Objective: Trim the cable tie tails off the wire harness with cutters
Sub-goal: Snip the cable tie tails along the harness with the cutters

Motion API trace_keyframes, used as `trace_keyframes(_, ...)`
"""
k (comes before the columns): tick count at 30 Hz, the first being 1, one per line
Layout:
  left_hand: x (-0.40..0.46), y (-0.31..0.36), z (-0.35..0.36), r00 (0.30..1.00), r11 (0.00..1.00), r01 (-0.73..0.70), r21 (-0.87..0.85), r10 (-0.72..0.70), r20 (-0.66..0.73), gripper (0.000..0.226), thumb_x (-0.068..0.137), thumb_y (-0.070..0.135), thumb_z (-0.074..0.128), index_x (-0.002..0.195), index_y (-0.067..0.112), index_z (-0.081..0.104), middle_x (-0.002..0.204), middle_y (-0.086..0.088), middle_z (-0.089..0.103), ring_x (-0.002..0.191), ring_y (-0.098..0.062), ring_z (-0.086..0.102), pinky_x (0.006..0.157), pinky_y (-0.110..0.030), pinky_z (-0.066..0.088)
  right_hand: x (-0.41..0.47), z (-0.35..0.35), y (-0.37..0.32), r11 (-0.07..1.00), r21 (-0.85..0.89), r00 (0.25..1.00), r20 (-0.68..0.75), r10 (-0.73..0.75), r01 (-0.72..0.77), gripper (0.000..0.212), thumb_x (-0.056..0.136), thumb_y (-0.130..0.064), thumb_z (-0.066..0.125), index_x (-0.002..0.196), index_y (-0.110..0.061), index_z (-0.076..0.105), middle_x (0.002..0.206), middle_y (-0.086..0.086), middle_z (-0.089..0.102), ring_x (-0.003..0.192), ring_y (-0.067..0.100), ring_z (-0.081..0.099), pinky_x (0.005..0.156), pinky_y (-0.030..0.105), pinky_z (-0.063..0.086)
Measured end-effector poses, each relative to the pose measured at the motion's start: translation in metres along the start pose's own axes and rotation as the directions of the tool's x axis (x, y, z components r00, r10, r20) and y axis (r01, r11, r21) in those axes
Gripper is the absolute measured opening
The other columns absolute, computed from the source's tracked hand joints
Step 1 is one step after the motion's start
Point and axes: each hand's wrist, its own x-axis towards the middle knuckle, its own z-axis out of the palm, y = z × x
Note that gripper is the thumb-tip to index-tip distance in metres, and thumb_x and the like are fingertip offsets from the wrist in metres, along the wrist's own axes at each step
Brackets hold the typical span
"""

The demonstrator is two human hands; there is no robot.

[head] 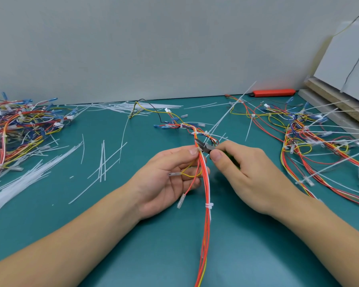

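A wire harness of red, orange, yellow and white wires runs from the table's middle toward me. My left hand holds it palm up, thumb and fingertip pinching the bundle at a white cable tie. My right hand grips small cutters with green handles; their dark jaws sit right at that tie. A long white tie tail slants up and right from the harness. A lower cable tie on the bundle has a short stub.
Cut white tie tails are scattered over the teal mat at left and along the back. One harness pile lies far left, another pile with long uncut tails at right. A red knife lies by the wall; boards lean at right.
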Motion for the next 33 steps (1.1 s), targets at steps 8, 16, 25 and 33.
trace_keyframes(8,0.0003,-0.0002,-0.0006,1.000,1.000,-0.005,0.004,0.005,-0.002,0.019,0.088,0.021,0.067,0.102,0.012,0.076,0.089,-0.005,0.070,0.076,-0.016,0.071,0.070,-0.025,0.056,0.0000,-0.0006,0.0016,1.000,-0.015,1.000,0.015,-0.001,0.001,0.058,0.094,-0.076,0.029,0.076,-0.024,0.045,0.060,-0.006,0.044,0.056,0.015,0.039,0.053,0.032,0.031)
trace_keyframes(16,-0.0013,-0.0004,-0.0005,1.000,1.000,-0.010,0.006,0.009,0.002,0.017,0.087,0.021,0.068,0.098,0.012,0.076,0.090,-0.005,0.071,0.077,-0.016,0.071,0.072,-0.026,0.055,-0.0004,-0.0016,0.0005,0.999,-0.046,1.000,0.009,0.014,-0.014,0.063,0.092,-0.079,0.029,0.080,-0.020,0.049,0.060,-0.003,0.045,0.055,0.017,0.039,0.052,0.036,0.034)
trace_keyframes(25,0.0005,-0.0008,-0.0004,1.000,0.999,-0.014,0.041,0.014,0.014,0.029,0.090,0.022,0.067,0.115,0.008,0.069,0.089,-0.003,0.070,0.077,-0.015,0.069,0.070,-0.025,0.053,-0.0004,0.0022,0.0002,1.000,0.007,0.999,-0.032,0.016,-0.016,0.053,0.095,-0.071,0.034,0.090,-0.027,0.062,0.075,-0.010,0.056,0.067,0.013,0.050,0.059,0.033,0.041)
trace_keyframes(33,0.0005,-0.0006,-0.0012,1.000,1.000,-0.008,0.022,0.007,0.013,0.018,0.081,0.026,0.072,0.096,0.017,0.079,0.088,-0.002,0.072,0.077,-0.014,0.071,0.073,-0.025,0.055,-0.0002,0.0028,0.0012,1.000,0.007,0.999,-0.042,0.022,-0.022,0.053,0.094,-0.073,0.033,0.091,-0.028,0.061,0.075,-0.010,0.056,0.066,0.013,0.050,0.058,0.032,0.039)
